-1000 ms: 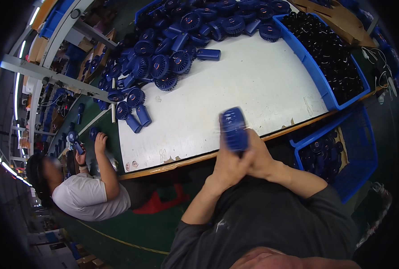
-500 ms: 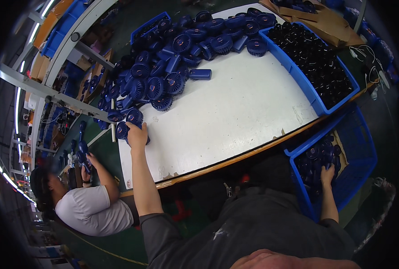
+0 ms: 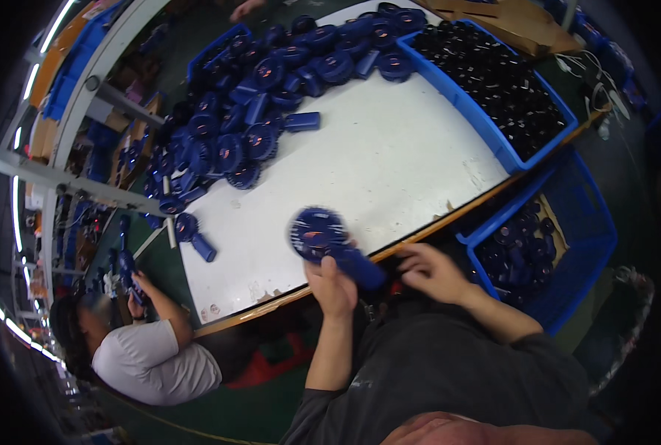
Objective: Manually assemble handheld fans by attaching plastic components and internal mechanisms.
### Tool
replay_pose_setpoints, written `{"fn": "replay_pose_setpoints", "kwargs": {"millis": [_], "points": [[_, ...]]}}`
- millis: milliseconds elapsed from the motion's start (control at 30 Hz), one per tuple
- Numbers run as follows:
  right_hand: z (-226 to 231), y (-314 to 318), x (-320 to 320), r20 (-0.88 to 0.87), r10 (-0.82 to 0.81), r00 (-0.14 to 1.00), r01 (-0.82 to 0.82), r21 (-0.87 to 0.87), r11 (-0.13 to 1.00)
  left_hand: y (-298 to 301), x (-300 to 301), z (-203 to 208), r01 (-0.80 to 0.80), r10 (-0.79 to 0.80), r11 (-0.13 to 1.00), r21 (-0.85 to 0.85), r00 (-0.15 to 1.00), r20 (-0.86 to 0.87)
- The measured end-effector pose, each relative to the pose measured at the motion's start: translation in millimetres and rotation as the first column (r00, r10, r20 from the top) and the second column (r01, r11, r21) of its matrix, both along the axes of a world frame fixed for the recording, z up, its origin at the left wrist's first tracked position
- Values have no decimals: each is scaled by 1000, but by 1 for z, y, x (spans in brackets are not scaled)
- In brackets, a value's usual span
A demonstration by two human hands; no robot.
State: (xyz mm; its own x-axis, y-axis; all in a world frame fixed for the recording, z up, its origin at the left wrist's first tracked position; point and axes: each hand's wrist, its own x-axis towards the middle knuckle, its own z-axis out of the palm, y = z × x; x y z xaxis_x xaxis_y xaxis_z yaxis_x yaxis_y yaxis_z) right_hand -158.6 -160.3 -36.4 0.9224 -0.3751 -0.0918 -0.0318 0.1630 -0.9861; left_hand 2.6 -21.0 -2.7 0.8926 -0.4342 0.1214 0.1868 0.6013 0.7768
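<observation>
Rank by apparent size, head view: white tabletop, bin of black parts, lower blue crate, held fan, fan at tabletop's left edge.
1. White tabletop
2. Bin of black parts and lower blue crate: too alike to rank
3. Held fan
4. Fan at tabletop's left edge; held one looks larger, maybe from nearness

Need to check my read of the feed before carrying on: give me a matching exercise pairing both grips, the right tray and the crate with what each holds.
1. Left grip
2. Right grip
3. Right tray
4. Crate

A. Nothing visible
B. Dark blue parts
C. A fan
D. Black parts

Pairs: 1-C, 2-A, 3-D, 4-B
</observation>
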Motion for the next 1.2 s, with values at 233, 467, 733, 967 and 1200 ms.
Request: {"fn": "replay_pose_setpoints", "kwargs": {"millis": [233,467,733,967,1200], "points": [[36,25,47,83,162,983,-65,-671,739,-19,3,7,293,-237,949,112,903,-358],[119,-72,71,-387,473,792,-586,-700,408,-26,-13,3,644,-676,735,-214,668,-311],[69,-348,91,114,-613,782,-161,-913,-375,-4,1,15,573,-586,810,-126,794,-162],[84,-316,87,232,-518,824,285,-958,25,10,16,10,528,-481,835,155,838,-258],[67,-21,80,138,85,987,-55,-207,977,-18,7,13,369,-317,926,83,876,-363]]}}
